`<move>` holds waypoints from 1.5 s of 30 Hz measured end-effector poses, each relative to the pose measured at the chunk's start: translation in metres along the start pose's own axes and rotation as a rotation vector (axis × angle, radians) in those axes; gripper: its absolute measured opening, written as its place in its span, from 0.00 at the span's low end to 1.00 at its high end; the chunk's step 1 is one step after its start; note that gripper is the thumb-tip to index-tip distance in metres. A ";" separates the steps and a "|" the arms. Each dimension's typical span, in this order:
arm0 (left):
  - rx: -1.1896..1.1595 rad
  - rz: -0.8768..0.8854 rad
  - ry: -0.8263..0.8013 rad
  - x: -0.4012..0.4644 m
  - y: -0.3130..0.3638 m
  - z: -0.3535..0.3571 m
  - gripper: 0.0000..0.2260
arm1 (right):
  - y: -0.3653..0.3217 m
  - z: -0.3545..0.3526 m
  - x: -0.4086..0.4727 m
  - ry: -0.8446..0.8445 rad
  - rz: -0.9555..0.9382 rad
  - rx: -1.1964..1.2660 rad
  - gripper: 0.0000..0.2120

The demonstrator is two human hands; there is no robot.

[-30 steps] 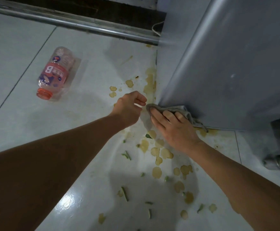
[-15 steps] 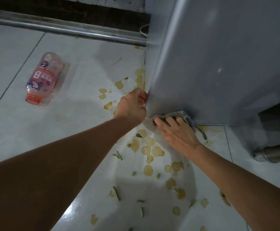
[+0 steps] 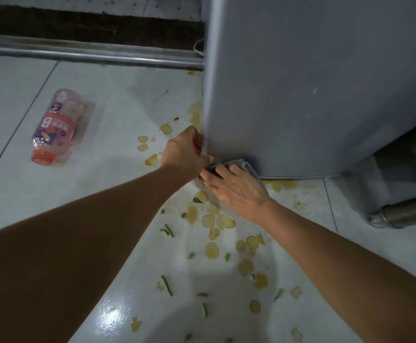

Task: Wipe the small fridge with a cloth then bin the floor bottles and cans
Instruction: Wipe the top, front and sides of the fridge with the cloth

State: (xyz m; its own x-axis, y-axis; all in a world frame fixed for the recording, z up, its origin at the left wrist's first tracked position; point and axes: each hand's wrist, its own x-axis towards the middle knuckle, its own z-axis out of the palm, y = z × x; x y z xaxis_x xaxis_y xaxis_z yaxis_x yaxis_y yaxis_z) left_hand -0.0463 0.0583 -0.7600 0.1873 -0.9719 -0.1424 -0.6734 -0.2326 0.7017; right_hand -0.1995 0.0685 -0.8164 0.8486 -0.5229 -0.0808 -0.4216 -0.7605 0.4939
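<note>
The grey small fridge [image 3: 301,90] stands on the white tiled floor at the upper right. My right hand [image 3: 234,186] presses a grey cloth [image 3: 247,167] flat against the fridge's bottom front corner. My left hand [image 3: 186,152] grips the fridge's left front edge just above the cloth, its fingers curled round the edge. A clear plastic bottle [image 3: 58,127] with a pink label and an orange cap lies on its side on the floor to the left, well apart from both hands.
Yellow-brown food scraps [image 3: 212,250] and green bits are scattered over the floor in front of the fridge. A metal door track [image 3: 90,55] runs along the back. A steel cylinder [image 3: 405,211] lies at the right, beside the fridge.
My left hand went from hovering over the floor to gripping the fridge's edge. My right hand stays pressed on the cloth at the bottom corner. The view has shifted slightly.
</note>
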 end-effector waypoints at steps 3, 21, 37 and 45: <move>0.048 0.002 0.009 0.002 0.001 0.001 0.13 | 0.011 0.013 -0.024 -0.068 -0.026 -0.052 0.24; 0.103 0.037 0.031 -0.001 0.001 0.001 0.15 | 0.079 0.067 -0.153 -0.436 0.357 -0.170 0.23; 0.141 -0.002 0.061 -0.002 0.003 0.004 0.13 | 0.067 0.059 -0.168 -0.466 0.887 0.164 0.19; 0.169 -0.096 0.110 -0.013 0.018 0.007 0.14 | 0.087 0.039 -0.168 -0.064 1.530 0.886 0.22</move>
State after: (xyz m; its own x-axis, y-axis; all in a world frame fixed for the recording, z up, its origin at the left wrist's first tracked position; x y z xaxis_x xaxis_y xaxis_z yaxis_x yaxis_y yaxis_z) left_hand -0.0656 0.0664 -0.7501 0.3269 -0.9374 -0.1200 -0.7574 -0.3358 0.5600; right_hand -0.3910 0.0748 -0.7941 -0.4380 -0.8954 -0.0801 -0.8003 0.4289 -0.4190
